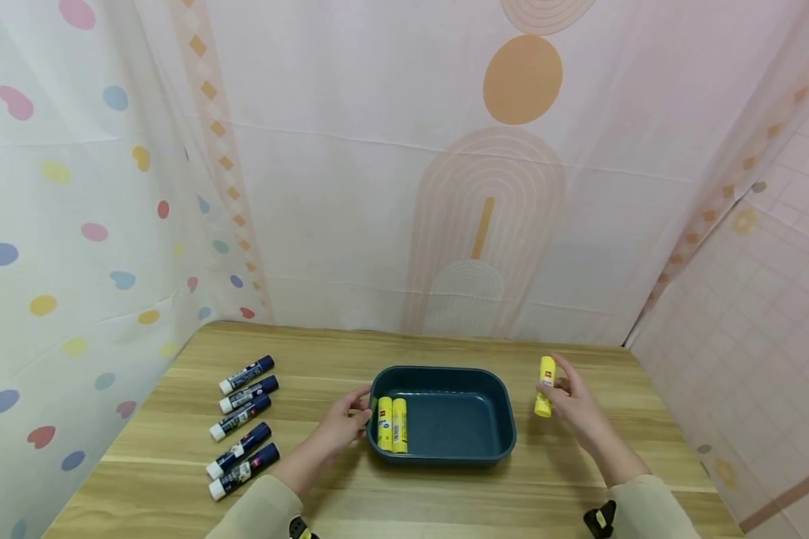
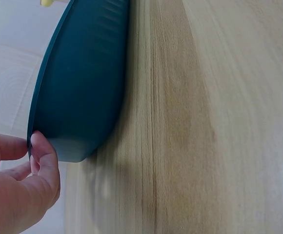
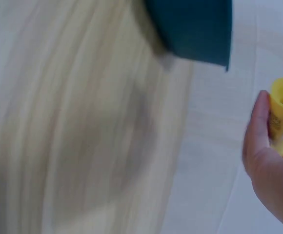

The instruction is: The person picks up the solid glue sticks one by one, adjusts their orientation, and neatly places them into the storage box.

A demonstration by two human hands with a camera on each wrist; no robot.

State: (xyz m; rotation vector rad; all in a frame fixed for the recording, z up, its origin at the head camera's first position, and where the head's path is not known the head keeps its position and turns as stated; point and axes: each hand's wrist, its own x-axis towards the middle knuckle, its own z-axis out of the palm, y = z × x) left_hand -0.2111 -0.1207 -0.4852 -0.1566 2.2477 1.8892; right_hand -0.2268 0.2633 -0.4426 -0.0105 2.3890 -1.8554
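Observation:
A dark teal plastic basin [image 1: 445,458] stands on the table in front of me. Two yellow glue sticks [image 1: 392,425] lie side by side at its left end. My left hand [image 1: 342,421] pinches the basin's left rim between thumb and fingers, as the left wrist view shows close up. To the right of the basin, my right hand [image 1: 573,397] holds another yellow glue stick [image 1: 545,385], raised over the table and nearly upright. Its hollow end faces the camera in the right wrist view, with the thumb [image 3: 260,119] along its side.
Several dark blue glue sticks [image 1: 246,408] with white caps lie slanted in a column on the left of the wooden table [image 1: 418,501]. Patterned curtains [image 1: 337,224] hang behind the table and along both sides.

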